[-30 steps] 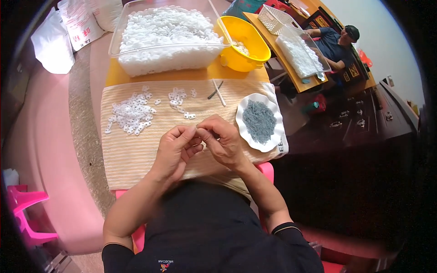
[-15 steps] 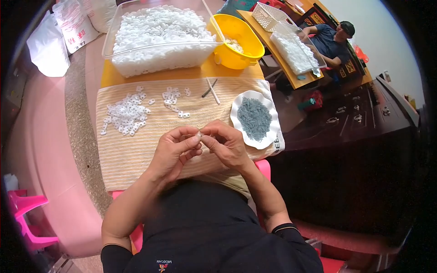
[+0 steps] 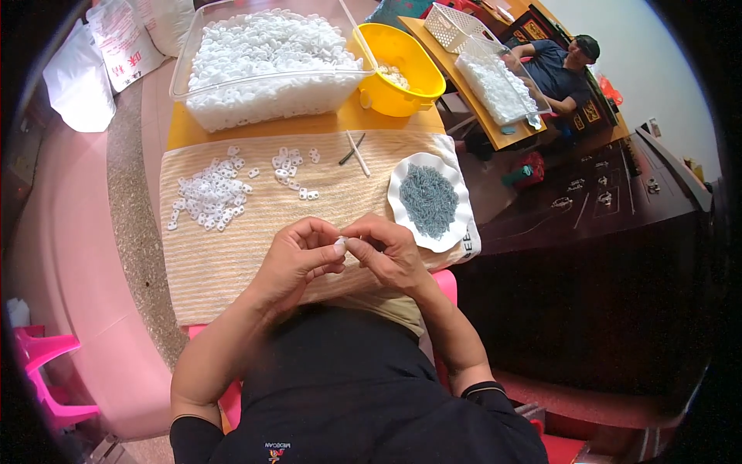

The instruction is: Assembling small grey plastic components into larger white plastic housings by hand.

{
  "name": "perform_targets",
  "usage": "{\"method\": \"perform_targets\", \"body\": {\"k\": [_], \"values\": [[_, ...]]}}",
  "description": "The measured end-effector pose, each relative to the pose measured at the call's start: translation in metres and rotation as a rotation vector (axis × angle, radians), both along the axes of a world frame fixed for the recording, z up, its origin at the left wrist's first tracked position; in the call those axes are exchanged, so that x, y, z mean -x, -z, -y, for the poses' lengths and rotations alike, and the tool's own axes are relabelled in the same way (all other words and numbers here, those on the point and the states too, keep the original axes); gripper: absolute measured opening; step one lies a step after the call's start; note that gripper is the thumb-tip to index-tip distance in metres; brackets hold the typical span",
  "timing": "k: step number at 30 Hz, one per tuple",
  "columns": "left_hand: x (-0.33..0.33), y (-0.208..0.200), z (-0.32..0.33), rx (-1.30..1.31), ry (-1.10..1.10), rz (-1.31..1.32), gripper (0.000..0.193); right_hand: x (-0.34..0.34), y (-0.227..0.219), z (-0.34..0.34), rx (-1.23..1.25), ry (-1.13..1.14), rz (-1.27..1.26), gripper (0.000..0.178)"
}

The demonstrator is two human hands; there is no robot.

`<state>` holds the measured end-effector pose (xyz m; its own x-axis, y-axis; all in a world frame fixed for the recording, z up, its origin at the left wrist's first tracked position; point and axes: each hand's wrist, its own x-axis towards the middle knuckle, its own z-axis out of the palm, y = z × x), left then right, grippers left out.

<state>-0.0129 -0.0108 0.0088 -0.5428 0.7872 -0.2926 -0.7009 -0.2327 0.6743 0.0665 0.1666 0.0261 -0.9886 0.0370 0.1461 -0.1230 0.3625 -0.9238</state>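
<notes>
In the head view, both hands meet over the near part of a striped cloth [image 3: 239, 282] spread on the wooden counter [image 3: 402, 125]. The left hand [image 3: 297, 255] and the right hand [image 3: 390, 251] hold a small pale piece [image 3: 341, 242] between them, thumbs and forefingers pinched narrow; the fingers cover most of it, so its shape is hard to tell. The left hand's other fingers curl loosely. Farther up the cloth to the left lies a loose heap of white two-holed pieces [image 3: 209, 193], with a smaller cluster [image 3: 287, 165] just to its right. A white stick [image 3: 361, 159] crosses a dark stick [image 3: 346, 158] beyond the hands. To the right, a wavy-edged white dish [image 3: 396, 189] holds many thin grey pins [image 3: 427, 201]. At the far end of the counter, a clear bin [image 3: 179, 87] brims with white pieces beside a yellow basin [image 3: 386, 102]. At upper right, a co-worker [image 3: 556, 69] sits at another table [image 3: 442, 58].
</notes>
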Motion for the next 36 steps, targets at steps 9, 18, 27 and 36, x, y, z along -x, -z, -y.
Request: {"method": "perform_targets", "body": {"k": [9,18,27,36], "values": [[-0.003,0.006,-0.003,-0.005,0.028,0.009,0.024,-0.007,-0.006,-0.028,-0.344,0.23,-0.195,0.007],[-0.006,0.002,-0.004,0.006,0.033,-0.008,0.013,0.014,-0.001,-0.114,-0.664,0.508,-0.059,0.018],[-0.004,0.004,-0.005,0.014,0.041,0.0,0.013,0.033,0.015,-0.127,-0.823,0.464,0.029,0.016],[-0.004,0.004,-0.005,0.027,0.023,0.007,0.013,0.033,0.02,-0.125,-0.854,0.477,-0.017,0.012]]}}
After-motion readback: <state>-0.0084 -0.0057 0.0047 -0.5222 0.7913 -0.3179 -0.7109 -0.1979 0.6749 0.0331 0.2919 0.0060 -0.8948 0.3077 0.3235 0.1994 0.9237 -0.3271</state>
